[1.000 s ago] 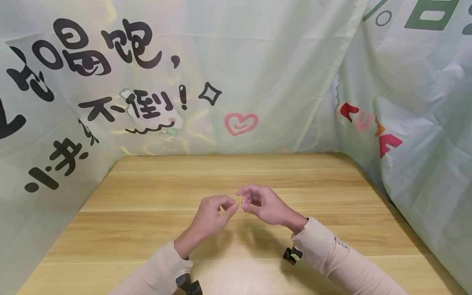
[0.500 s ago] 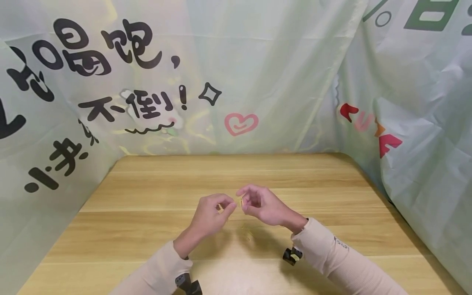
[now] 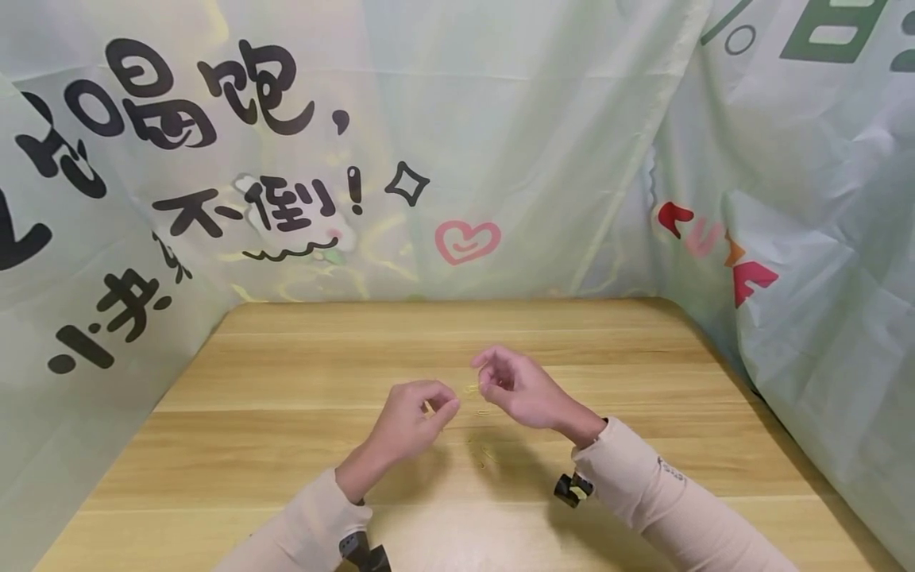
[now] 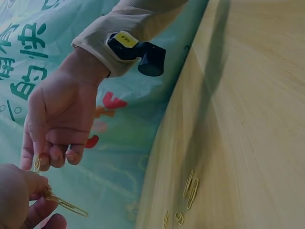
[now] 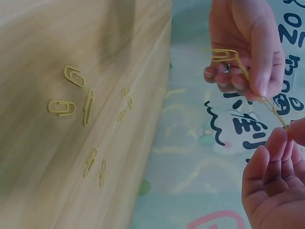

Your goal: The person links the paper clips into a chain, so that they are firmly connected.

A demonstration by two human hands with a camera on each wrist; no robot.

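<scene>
My left hand [image 3: 411, 417] pinches a short chain of gold paper clips between thumb and forefinger, above the table. One linked paper clip [image 4: 71, 207] sticks out past its fingers, which the right wrist view shows as a hooked paper clip [image 5: 224, 55]. Opposite it, my right hand [image 3: 525, 391] pinches the end of another paper clip [image 5: 274, 110] with thumb and forefinger. That clip spans the small gap between both hands. Its other end lies in the left fingertips, so whether the clips interlock there cannot be made out.
Loose gold paper clips [image 5: 62, 107] lie scattered on the wooden table [image 3: 300, 349] below the hands, several in all. Fabric curtains [image 3: 557, 159] with printed lettering stand around the back and sides. A small black camera [image 3: 574, 489] is worn at each wrist.
My right hand has drawn to the right and slightly up, away from the left hand. The gap between them has widened, showing a clip there. My left hand stays nearly still.
</scene>
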